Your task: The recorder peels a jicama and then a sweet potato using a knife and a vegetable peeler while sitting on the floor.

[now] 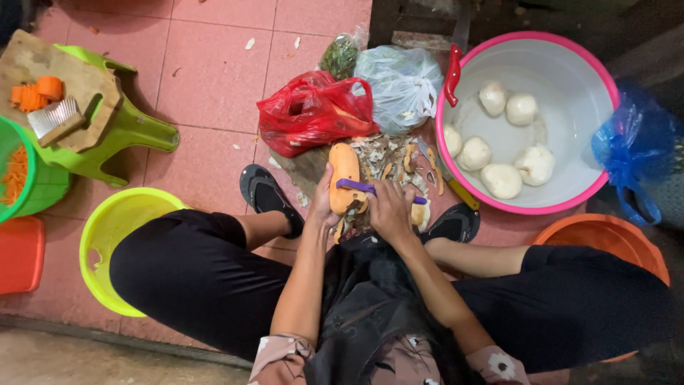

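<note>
My left hand (321,203) grips an orange, oblong vegetable (344,171) from its left side, holding it upright above the floor between my feet. My right hand (388,208) holds a purple peeler (363,187) laid across the vegetable's lower half. Below the hands and to the right lies a heap of peelings (388,158) on the pink tiled floor. My knees in black trousers spread to either side, and my black sandals (265,194) rest on the tiles.
A pink-rimmed white basin (598,85) at right holds several peeled white roots. Red (310,110), clear and blue (638,146) plastic bags lie around. A yellow-green bowl (107,228), green stool with cutting board (78,93), an orange tub (605,239).
</note>
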